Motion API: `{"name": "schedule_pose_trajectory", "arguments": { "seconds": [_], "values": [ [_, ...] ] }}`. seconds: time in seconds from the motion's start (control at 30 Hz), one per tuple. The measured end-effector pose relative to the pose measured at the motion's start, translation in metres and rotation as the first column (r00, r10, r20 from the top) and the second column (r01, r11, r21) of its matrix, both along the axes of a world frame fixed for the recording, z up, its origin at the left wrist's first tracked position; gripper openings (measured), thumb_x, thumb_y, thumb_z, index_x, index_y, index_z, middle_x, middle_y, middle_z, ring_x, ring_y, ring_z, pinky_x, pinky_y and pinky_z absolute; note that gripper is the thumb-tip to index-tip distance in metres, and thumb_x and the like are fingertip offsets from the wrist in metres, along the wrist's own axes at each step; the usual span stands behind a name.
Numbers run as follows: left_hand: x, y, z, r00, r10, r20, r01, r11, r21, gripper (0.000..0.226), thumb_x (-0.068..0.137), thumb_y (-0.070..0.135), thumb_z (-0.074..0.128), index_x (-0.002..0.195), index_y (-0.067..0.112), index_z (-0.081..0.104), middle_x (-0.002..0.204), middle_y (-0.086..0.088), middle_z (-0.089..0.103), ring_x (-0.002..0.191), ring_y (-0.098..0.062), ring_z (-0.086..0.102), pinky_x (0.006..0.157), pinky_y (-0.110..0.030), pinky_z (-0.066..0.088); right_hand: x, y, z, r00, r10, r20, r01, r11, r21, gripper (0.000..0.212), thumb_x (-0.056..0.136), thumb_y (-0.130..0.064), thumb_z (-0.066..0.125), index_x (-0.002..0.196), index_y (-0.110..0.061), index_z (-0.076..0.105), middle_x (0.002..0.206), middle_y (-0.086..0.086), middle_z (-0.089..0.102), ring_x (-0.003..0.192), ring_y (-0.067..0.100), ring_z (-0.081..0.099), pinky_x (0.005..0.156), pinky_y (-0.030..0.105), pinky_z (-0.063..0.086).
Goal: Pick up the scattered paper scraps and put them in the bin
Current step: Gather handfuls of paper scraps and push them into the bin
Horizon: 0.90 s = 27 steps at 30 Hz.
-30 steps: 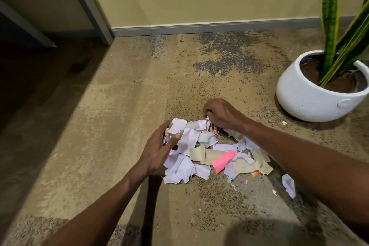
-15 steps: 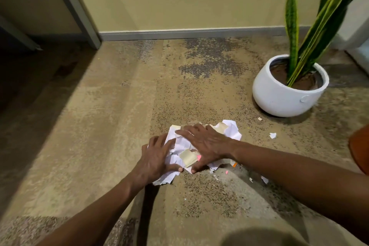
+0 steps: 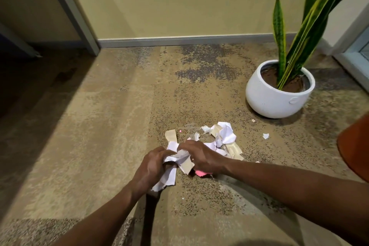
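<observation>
Paper scraps (image 3: 179, 161): torn white sheets, tan pieces, one bright pink bit showing under the right hand. Crumpled, overlapping, edges ragged

Both hands meet over the near part of the heap. Left hand (image 3: 151, 168) has fingers curled round a wad of white paper, a torn strip hanging below it toward the near side. Right hand (image 3: 201, 157) has fingers curled down onto the same wad from the right, pinching white and tan pieces; the pink bit pokes out beneath its palm. Wad sits between the two hands, touching both

Loose pile (image 3: 223, 138) of white and tan scraps lies on the carpet (image 3: 99, 136) just beyond and right of the right hand, outside the grip. One tan piece (image 3: 170, 136) lies flat just beyond the left hand. A small white fragment (image 3: 265, 136) sits apart, further right, near the white plant pot (image 3: 277, 100)

Against half a second ago: both hands then lay flat with fingers spread, pressing on the heap; now fingers are bunched round part of it. Heap has split, the far-right portion left behind on the carpet. An orange-brown object (image 3: 355, 146) at the right edge shows larger than before
</observation>
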State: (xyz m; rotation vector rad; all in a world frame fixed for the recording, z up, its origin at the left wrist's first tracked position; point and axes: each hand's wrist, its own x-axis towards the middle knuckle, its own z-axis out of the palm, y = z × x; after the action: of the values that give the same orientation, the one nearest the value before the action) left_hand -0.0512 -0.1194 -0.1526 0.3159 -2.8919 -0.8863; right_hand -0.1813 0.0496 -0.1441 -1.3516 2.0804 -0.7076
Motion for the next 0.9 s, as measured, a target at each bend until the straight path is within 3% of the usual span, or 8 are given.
{"name": "schedule_pose_trajectory", "arguments": {
  "seconds": [0.1,0.2,0.33,0.43,0.53,0.67,0.8,0.9],
  "values": [
    [-0.004,0.000,0.012,0.999,-0.002,0.036,-0.002,0.996,0.092,0.027,0.071,0.042,0.080,0.091,0.025,0.078,0.083,0.010,0.071,0.073,0.000,0.063,0.063,-0.005,0.036,-0.002,-0.003,0.014,0.972,-0.185,0.148,0.188,0.982,-0.006,0.053,0.087,0.017,0.048,0.135,-0.004,0.055,0.139,0.019,0.056,0.122,0.032,0.058,0.093,0.039,0.056],
    [-0.007,0.005,0.017,0.992,0.034,0.122,-0.062,0.971,0.229,0.026,0.076,0.031,0.081,0.099,0.020,0.077,0.098,0.017,0.069,0.081,0.018,0.059,0.069,-0.001,0.038,-0.015,-0.004,0.018,0.942,-0.273,0.197,0.266,0.962,0.063,0.050,0.087,0.019,0.052,0.133,0.000,0.057,0.139,0.018,0.056,0.118,0.031,0.061,0.091,0.034,0.056],
    [-0.020,0.008,0.027,0.991,0.058,0.123,-0.092,0.952,0.292,0.037,0.074,0.040,0.081,0.107,0.025,0.075,0.117,0.011,0.069,0.105,-0.006,0.063,0.079,-0.016,0.044,-0.034,0.007,0.033,0.893,-0.323,0.314,0.308,0.946,0.096,0.046,0.084,0.012,0.065,0.128,-0.002,0.061,0.128,0.018,0.064,0.107,0.036,0.066,0.089,0.050,0.056],
    [-0.033,0.011,0.051,0.994,0.007,0.106,-0.038,0.955,0.295,0.034,0.076,0.039,0.080,0.105,0.023,0.075,0.111,0.016,0.067,0.094,0.001,0.060,0.069,-0.004,0.039,-0.046,0.017,0.059,0.892,-0.273,0.359,0.280,0.960,0.034,0.024,0.083,0.005,0.071,0.106,-0.005,0.071,0.101,0.009,0.073,0.086,0.022,0.072,0.072,0.039,0.059],
    [-0.050,0.017,0.081,0.994,-0.055,0.096,0.021,0.943,0.332,0.032,0.076,0.040,0.079,0.103,0.023,0.076,0.096,0.010,0.074,0.074,0.003,0.062,0.060,-0.012,0.041,-0.058,0.026,0.083,0.868,-0.293,0.401,0.309,0.951,0.026,0.022,0.081,0.002,0.074,0.101,-0.006,0.072,0.092,0.006,0.074,0.082,0.018,0.070,0.069,0.031,0.057],
    [-0.077,0.026,0.120,0.982,-0.114,0.149,0.043,0.910,0.412,0.027,0.077,0.036,0.080,0.100,0.021,0.076,0.074,0.003,0.073,0.054,-0.010,0.055,0.048,-0.021,0.039,-0.076,0.042,0.121,0.838,-0.319,0.443,0.344,0.939,0.025,0.023,0.078,0.007,0.076,0.098,-0.006,0.074,0.089,0.007,0.074,0.078,0.015,0.069,0.071,0.029,0.056],
    [-0.109,0.046,0.166,0.956,-0.214,0.202,0.081,0.852,0.517,0.026,0.077,0.033,0.081,0.097,0.018,0.075,0.067,-0.008,0.060,0.057,-0.020,0.043,0.047,-0.024,0.033,-0.099,0.073,0.166,0.847,-0.359,0.391,0.371,0.928,0.050,0.024,0.076,0.002,0.080,0.092,-0.014,0.075,0.092,0.005,0.075,0.085,0.017,0.068,0.080,0.032,0.054],
    [-0.134,0.075,0.202,0.948,-0.248,0.199,0.123,0.864,0.488,0.014,0.078,0.030,0.080,0.082,0.019,0.073,0.068,-0.009,0.061,0.058,-0.021,0.047,0.047,-0.024,0.038,-0.114,0.105,0.202,0.840,-0.401,0.365,0.409,0.911,0.059,0.024,0.079,0.002,0.077,0.100,-0.008,0.073,0.091,0.002,0.075,0.083,0.011,0.070,0.074,0.022,0.054]
  ]
}}
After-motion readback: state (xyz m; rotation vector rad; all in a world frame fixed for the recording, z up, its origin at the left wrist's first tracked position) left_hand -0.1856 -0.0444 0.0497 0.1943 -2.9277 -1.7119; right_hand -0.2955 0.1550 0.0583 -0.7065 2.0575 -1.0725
